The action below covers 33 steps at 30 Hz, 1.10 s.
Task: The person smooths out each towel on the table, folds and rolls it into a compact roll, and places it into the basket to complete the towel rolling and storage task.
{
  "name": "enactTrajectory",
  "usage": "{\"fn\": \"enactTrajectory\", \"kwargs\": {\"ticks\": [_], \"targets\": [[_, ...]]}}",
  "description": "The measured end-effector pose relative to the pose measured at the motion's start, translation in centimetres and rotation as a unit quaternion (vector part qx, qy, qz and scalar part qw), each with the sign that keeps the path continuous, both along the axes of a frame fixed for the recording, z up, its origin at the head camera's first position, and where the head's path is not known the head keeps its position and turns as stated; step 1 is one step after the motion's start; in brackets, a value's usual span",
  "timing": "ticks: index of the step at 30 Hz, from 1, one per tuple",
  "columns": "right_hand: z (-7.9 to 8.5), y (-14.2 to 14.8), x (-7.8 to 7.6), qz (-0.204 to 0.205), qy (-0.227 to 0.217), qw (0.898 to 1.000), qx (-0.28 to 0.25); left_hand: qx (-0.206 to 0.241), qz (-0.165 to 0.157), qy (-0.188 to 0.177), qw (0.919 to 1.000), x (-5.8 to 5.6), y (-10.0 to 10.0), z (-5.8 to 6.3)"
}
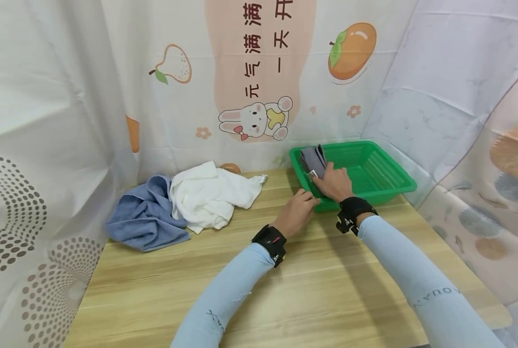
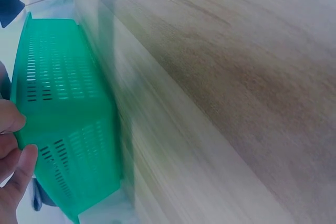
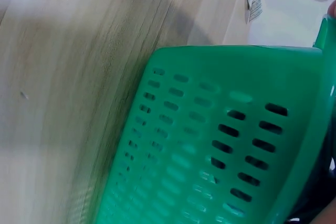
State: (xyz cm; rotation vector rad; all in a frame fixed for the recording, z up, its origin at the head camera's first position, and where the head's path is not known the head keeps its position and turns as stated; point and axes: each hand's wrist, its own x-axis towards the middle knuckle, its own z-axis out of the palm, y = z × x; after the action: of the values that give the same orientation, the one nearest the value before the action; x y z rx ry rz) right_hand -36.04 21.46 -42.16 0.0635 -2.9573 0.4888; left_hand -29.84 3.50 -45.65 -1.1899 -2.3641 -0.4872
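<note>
A green plastic basket [image 1: 389, 164] with slotted walls stands at the back right of the table. Inside its left end lies a folded grey cloth [image 1: 313, 158] with a small white label. My right hand [image 1: 334, 183] reaches over the near rim and holds the grey cloth at its near end; its fingertips are partly hidden. At the basket's near left corner, my left hand [image 1: 295, 212] pinches the rim. In the left wrist view the thumb [image 2: 26, 166] lies against the outer side of the basket [image 2: 68, 108]. The right wrist view shows mainly the slotted basket wall [image 3: 220, 129].
To the left on the wooden table [image 1: 285, 299] lie a crumpled blue towel [image 1: 147, 215] and, against it, a crumpled white towel [image 1: 211, 193]. A printed curtain [image 1: 176, 106] hangs right behind the table, with more curtains at both sides.
</note>
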Motion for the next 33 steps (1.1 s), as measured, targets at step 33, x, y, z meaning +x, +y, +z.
{"fn": "enactTrajectory", "kwargs": {"ticks": [33], "targets": [[-1.1,-0.2,-0.8,0.024,-0.035,0.997,0.069,-0.031,0.003,0.009,0.9995,0.3,-0.4,0.1]]}}
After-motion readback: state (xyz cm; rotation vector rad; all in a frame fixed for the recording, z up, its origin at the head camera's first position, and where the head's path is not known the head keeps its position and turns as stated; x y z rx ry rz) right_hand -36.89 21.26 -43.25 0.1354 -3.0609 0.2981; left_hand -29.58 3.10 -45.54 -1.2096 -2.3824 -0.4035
